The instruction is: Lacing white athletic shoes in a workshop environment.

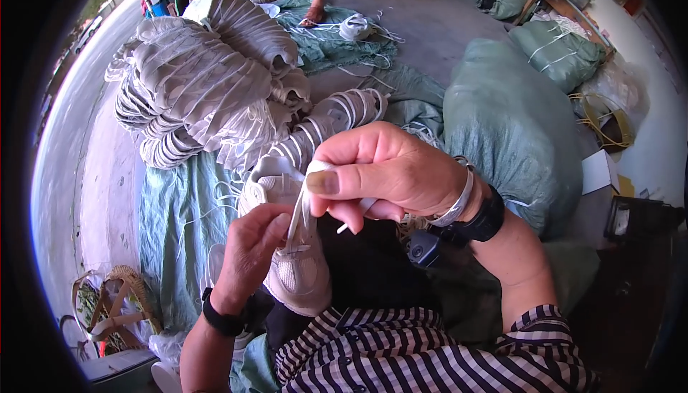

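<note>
The right hand (387,171) is pinching a flat white lace (302,210) between thumb and forefinger, closed tight on its upper end. The left hand (251,249) is closing thumb and fingertips on the same lace lower down, close to where it is meeting the white shoe (297,271).

The shoe is lying directly beneath both grips, resting on the lap, with its long axis running away from the body, one end pointing toward the piles ahead and the other toward the striped shirt (430,353). The lace is running nearly upright from the shoe into the right-hand pinch, so the right grip is sitting above and slightly right of the shoe, while the left hand is nearer, practically touching the upper.

The shoe's upper is looking like pale mesh fabric with smoother panels, soft and rounded; the lace is a thin, limp woven strip. A short white tip (345,226) is poking out below the right fingers.

Beyond the grips, bundles of white shoe parts (208,84) are lying stacked and tied with string, ribbed and curved in outline, on a green tarp (179,214). To the right of the right wrist a large green woven sack (512,128) is bulging
</note>
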Demonstrator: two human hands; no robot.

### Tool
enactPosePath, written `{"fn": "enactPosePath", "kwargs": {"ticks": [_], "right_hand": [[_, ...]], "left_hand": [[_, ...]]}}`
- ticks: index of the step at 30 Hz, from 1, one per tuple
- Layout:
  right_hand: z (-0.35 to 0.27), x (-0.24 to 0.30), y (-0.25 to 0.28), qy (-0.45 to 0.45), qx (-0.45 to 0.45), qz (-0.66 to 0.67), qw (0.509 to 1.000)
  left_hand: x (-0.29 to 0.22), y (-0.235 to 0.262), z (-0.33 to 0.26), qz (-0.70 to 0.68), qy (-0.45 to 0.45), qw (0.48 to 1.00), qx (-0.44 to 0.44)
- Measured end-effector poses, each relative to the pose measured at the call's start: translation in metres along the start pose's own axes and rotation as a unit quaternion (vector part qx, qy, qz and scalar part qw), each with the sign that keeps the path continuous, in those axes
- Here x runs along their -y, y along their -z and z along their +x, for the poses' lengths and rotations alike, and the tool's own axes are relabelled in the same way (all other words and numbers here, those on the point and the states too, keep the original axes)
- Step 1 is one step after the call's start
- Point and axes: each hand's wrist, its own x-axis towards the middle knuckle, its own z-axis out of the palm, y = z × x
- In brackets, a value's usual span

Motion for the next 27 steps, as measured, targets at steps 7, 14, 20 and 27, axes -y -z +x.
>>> {"fn": "enactPosePath", "kwargs": {"ticks": [7, 14, 20, 27], "right_hand": [[0.009, -0.023, 0.004, 0.145, -0.132, -0.24, 0.951], [0.042, -0.039, -0.006, 0.046, -0.131, 0.089, 0.986], [0.06, -0.06, -0.016, 0.037, -0.184, 0.076, 0.979], [0.074, -0.071, -0.021, 0.047, -0.236, 0.008, 0.971]], "left_hand": [[0.001, -0.009, -0.002, -0.052, -0.055, 0.995, -0.069], [-0.024, -0.031, -0.034, -0.032, -0.121, 0.99, -0.063], [-0.011, -0.066, -0.016, -0.004, -0.04, 0.998, 0.046], [-0.012, -0.076, -0.016, -0.193, 0.02, 0.979, 0.057]]}}
